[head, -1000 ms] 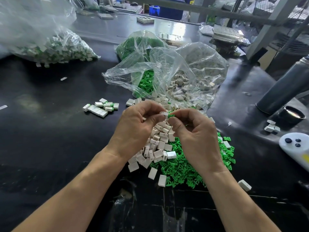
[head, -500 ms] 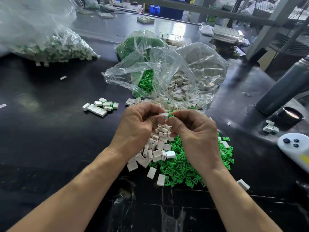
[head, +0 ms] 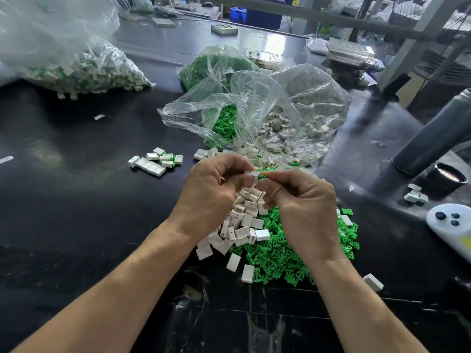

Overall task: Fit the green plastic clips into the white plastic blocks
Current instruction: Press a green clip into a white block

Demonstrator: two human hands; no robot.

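Observation:
My left hand [head: 211, 192] pinches a small white block [head: 254, 175] between thumb and fingers above the table's middle. My right hand [head: 303, 205] meets it from the right and holds a green clip [head: 262, 175] against the block's open end; only a sliver of green shows. Beneath the hands lies a heap of loose white blocks [head: 242, 225], and a heap of green clips [head: 280, 258] spreads under my right wrist. A small group of blocks with green clips in them [head: 158, 161] rests on the black table to the left.
Open clear bags hold green clips [head: 226, 123] and white blocks [head: 288, 128] just behind the hands. A large bag of blocks with green clips [head: 84, 72] sits far left. A grey cylinder [head: 438, 138], a black cup [head: 448, 175] and a white controller [head: 451, 222] stand at right.
Both hands stay together over the pile with the same block and clip; the fingers have shifted slightly, with the block now more exposed at the fingertips.

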